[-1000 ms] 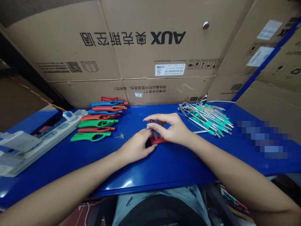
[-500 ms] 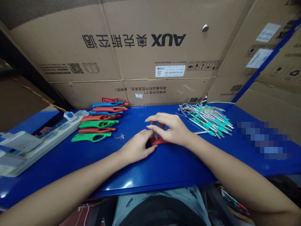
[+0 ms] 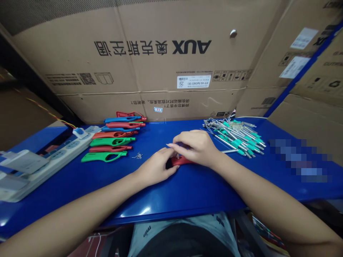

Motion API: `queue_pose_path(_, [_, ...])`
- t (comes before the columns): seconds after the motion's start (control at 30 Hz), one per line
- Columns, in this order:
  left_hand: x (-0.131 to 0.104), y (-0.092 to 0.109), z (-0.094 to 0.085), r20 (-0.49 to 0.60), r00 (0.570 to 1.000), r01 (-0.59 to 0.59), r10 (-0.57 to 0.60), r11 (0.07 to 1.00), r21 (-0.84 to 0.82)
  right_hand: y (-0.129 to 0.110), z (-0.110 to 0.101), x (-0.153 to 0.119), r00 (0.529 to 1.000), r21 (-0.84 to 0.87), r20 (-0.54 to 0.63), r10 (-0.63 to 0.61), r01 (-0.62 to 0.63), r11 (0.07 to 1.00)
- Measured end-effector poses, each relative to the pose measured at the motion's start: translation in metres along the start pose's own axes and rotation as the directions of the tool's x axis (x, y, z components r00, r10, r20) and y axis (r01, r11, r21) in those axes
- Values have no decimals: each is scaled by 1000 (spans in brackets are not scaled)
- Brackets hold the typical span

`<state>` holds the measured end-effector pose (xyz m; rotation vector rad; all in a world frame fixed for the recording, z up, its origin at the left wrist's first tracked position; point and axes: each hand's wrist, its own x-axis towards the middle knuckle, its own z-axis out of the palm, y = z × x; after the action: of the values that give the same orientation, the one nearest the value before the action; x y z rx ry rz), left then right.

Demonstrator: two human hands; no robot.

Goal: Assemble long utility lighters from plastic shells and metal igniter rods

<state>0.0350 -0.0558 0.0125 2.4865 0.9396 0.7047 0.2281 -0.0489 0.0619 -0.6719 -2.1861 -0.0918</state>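
A red plastic piece [image 3: 182, 161] lies on the blue table [image 3: 187, 192], partly covered by both hands. My left hand [image 3: 158, 165] grips its left end between thumb and fingers. Over its right part my right hand [image 3: 197, 147] is curled, thumb and fingers drawn close together; whatever they hold is hidden. Left of my hands is a small heap of thin metal pins [image 3: 138, 156]. Red, green and blue lighter-shaped shells [image 3: 114, 142] lie stacked in a row beyond it.
A pile of metal rods with green parts [image 3: 238, 137] lies at the right. A white power strip [image 3: 59, 155] with plugged-in adapters runs along the left. Cardboard [image 3: 150, 71] stands behind the table. A blurred patch covers the far right.
The fingers of my right hand have curled in and lowered toward the red piece. My left hand has stayed in place.
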Motion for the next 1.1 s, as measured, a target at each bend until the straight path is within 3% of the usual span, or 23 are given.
queue_pose_path(0.07, [0, 1, 0, 3, 1000, 5, -5, 1000, 5, -1, -1, 0, 1000, 18, 25, 4, -4, 1000])
queue_pose_path(0.2, [1, 2, -1, 15, 1000, 16, -16, 1000, -1, -3, -1, 2, 989, 288, 121, 86, -118, 950])
queue_pose_path(0.27, [1, 2, -1, 11, 1000, 13, -13, 1000, -4, -2, -1, 2, 989, 321, 106, 107, -136, 937])
queue_pose_path(0.43, [1, 3, -1, 12, 1000, 9, -9, 1000, 5, 4, -4, 1, 995, -92, 35, 97, -94, 991])
queue_pose_path(0.5, [1, 3, -1, 0, 1000, 9, -9, 1000, -8, 4, -7, 2, 995, -120, 60, 86, -78, 990])
queue_pose_path(0.67, [1, 1, 1, -32, 999, 32, -33, 999, -23, -2, -9, 6, 985, 252, 123, 121, -149, 956])
queue_pose_path(0.73, [1, 0, 3, -36, 999, 37, -38, 999, -37, -4, -8, 7, 988, 296, 106, 113, -140, 945])
queue_pose_path(0.93, [2, 1, 5, -50, 995, 86, -90, 993, -80, -10, -3, 8, 994, 102, 102, 32, -42, 994])
queue_pose_path(1.1, [2, 2, 6, -52, 995, 84, -89, 992, -95, -22, 4, 12, 986, -89, 138, 92, -80, 993])
